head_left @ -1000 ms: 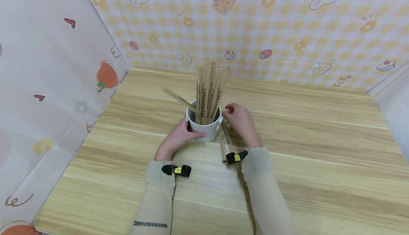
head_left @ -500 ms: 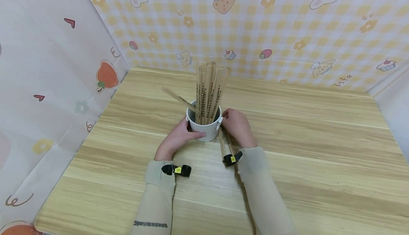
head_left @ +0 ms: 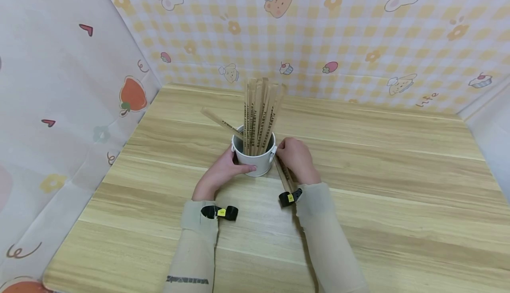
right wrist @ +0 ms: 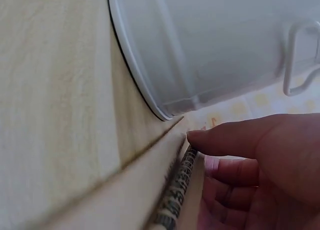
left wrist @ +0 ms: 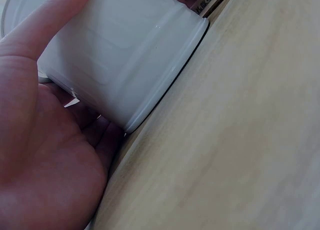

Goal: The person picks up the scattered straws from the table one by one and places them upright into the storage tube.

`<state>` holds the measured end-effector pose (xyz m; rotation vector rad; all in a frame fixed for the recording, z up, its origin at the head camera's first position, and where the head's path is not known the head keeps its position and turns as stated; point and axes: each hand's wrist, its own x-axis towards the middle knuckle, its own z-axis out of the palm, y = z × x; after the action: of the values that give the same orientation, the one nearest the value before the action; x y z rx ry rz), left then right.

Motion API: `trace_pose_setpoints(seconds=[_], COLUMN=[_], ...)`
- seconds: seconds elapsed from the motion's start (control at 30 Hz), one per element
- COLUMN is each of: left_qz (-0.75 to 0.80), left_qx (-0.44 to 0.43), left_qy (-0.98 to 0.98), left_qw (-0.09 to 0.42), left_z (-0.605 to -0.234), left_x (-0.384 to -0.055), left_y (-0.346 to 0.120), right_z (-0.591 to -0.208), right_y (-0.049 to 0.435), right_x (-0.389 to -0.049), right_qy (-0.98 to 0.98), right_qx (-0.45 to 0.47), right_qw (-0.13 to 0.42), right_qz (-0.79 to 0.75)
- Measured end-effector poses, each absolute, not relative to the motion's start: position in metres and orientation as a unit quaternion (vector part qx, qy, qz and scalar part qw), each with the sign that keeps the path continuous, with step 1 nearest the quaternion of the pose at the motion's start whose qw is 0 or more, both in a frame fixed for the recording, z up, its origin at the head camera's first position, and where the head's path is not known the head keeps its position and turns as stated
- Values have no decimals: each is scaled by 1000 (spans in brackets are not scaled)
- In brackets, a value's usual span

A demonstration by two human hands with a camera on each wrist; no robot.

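Note:
In the head view a small white metal bucket (head_left: 260, 164) stands upright on the wooden table. Several paper-wrapped straws (head_left: 256, 116) with dark print stand in it, one leaning far left over the rim. My left hand (head_left: 221, 171) grips the bucket's left side, its thumb across the front wall (left wrist: 120, 49) in the left wrist view. Just right of the bucket, my right hand (head_left: 298, 158) pinches a wrapped straw (right wrist: 175, 195) between thumb and fingers, low beside the bucket's base. Another wrapped straw (head_left: 282, 175) lies alongside it, partly hidden by the hand and wrist.
The wooden table (head_left: 398, 186) stretches to both sides and toward me. A yellow checked cloth (head_left: 311, 27) with cartoon prints hangs behind it, and a white printed cloth (head_left: 63, 85) is on the left. A bucket handle lug (right wrist: 295, 64) sticks out near my right hand.
My right hand has moved slightly left and toward me, closing its fingers on a straw. The loose straws' near ends have come closer together, under the wrist. The left hand holds still.

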<state>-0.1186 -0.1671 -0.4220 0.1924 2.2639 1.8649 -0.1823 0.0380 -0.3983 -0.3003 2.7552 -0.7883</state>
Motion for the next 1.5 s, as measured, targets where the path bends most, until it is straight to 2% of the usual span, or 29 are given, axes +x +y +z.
trace_pose_setpoints(seconds=[0.53,0.83,1.2,1.5], left_qz=[630,645,642,647], left_qx=[56,65,62,71], left_qy=[768,753,755,750], left_qw=[100,111,118,115], left_z=[-421,-408,-395,-395], left_x=[-117,-114,-108,-110], left_y=[-168,-165,-162,-162], right_z=[-390,-372,-335,-299], right_y=[58,66,76,85], right_x=[-188,-187,-178,-161], right_qy=[925,918,897,885], right_qx=[-62,-63,-70,-71], right_qw=[177,155,85,-48], right_qz=[-329,-360,-428,-458])
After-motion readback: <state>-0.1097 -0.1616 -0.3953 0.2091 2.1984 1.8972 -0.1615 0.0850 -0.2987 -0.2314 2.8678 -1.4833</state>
